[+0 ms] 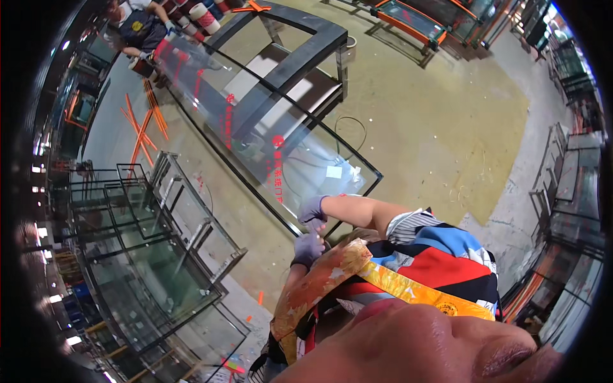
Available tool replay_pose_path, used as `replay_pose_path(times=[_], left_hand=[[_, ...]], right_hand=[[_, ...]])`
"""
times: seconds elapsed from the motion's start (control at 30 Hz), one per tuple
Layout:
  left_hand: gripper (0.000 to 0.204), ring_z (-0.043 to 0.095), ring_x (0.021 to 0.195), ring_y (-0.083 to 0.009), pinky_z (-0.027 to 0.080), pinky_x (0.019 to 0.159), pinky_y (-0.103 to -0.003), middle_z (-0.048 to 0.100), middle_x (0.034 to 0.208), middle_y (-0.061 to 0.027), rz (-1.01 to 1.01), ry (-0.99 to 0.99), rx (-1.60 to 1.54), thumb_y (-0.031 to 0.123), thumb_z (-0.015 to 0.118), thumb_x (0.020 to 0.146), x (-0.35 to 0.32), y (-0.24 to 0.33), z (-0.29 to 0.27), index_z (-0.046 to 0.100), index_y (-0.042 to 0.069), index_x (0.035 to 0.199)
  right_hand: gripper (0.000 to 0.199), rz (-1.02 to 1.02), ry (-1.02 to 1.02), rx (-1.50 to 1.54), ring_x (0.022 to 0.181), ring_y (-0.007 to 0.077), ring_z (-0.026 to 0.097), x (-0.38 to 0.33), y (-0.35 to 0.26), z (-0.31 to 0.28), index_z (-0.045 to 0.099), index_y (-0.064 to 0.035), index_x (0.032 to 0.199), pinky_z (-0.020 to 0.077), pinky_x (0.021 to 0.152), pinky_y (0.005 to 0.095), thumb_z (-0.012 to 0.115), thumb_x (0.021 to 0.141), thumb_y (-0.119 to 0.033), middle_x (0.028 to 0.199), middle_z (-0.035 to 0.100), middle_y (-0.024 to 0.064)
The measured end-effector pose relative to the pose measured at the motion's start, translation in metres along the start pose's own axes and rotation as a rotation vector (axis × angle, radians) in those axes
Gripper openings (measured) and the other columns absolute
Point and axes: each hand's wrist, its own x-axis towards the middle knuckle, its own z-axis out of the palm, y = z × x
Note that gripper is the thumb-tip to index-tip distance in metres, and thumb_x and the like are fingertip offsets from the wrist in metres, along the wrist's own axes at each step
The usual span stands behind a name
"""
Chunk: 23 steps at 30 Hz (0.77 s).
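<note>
A long insulated glass pane point(262, 137) with a dark edge and red printed marks stretches from my hands toward the far left. A small pale square sticker point(334, 172) shows near its closest end. My right hand point(313, 212), in a grey-purple glove with bare fingertips, is closed at the near left corner of the pane. Just below it, my left hand point(309, 247), gloved alike, is closed around that same corner. The two hands nearly touch, and their undersides are hidden. At the far end, another person point(137, 29) has gloved hands by the pane.
A dark-framed table point(319, 45) stands beyond and partly beneath the pane. On the left, a metal rack point(198, 246) stands beside stacked glass panels point(147, 274). Orange strips point(142, 131) lie on the floor. Another orange-edged glass rack point(412, 25) is at the back.
</note>
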Motion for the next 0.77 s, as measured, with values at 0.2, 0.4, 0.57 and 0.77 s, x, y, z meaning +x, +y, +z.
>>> replay_pose_path(times=[0.2, 0.4, 0.57, 0.77], left_hand=[[0.05, 0.046, 0.107, -0.0402, 0.033, 0.094, -0.047, 0.047, 0.119, -0.0229, 0.64, 0.68, 1.151, 0.039, 0.047, 0.082, -0.041, 0.088, 0.016, 0.047, 0.007, 0.12], [0.066, 0.032, 0.122, -0.0361, 0.021, 0.1, -0.051, 0.032, 0.134, -0.019, 1.116, 0.104, 1.608, 0.039, 0.055, 0.076, -0.011, 0.106, 0.015, 0.034, 0.008, 0.13], [0.068, 0.031, 0.123, -0.0343, 0.023, 0.098, -0.049, 0.031, 0.135, -0.0181, 0.852, -0.26, 1.812, 0.04, 0.056, 0.075, -0.024, 0.099, -0.011, 0.034, 0.005, 0.129], [0.073, 0.03, 0.123, -0.033, 0.023, 0.099, -0.047, 0.031, 0.136, -0.0172, 1.167, -0.338, 1.925, 0.043, 0.057, 0.074, -0.019, 0.092, -0.035, 0.032, 0.005, 0.131]], right_hand=[[0.018, -0.425, 0.374, 0.551, 0.055, 0.0152, 0.059, -0.015, 0.02, -0.009, 0.061, -0.0097, 0.085, 0.0441, 0.047, 0.0242, 0.048, 0.081, -0.022, 0.072, 0.062, 0.0055], [0.02, -1.784, 0.463, 1.279, 0.059, 0.0156, 0.046, -0.094, 0.212, -0.086, 0.048, -0.0101, 0.069, 0.0387, 0.057, 0.0295, 0.039, 0.082, -0.023, 0.064, 0.05, 0.0026], [0.025, -1.067, 1.799, 1.747, 0.045, 0.0171, 0.043, -0.084, 0.262, 0.091, 0.046, -0.0129, 0.061, 0.0349, 0.043, 0.0315, 0.043, 0.082, -0.026, 0.053, 0.047, 0.0025], [0.026, -0.106, 1.883, 1.986, 0.036, 0.0166, 0.043, 0.066, 0.202, 0.311, 0.05, -0.0118, 0.061, 0.034, 0.036, 0.0309, 0.048, 0.082, -0.027, 0.05, 0.047, 0.0017]])
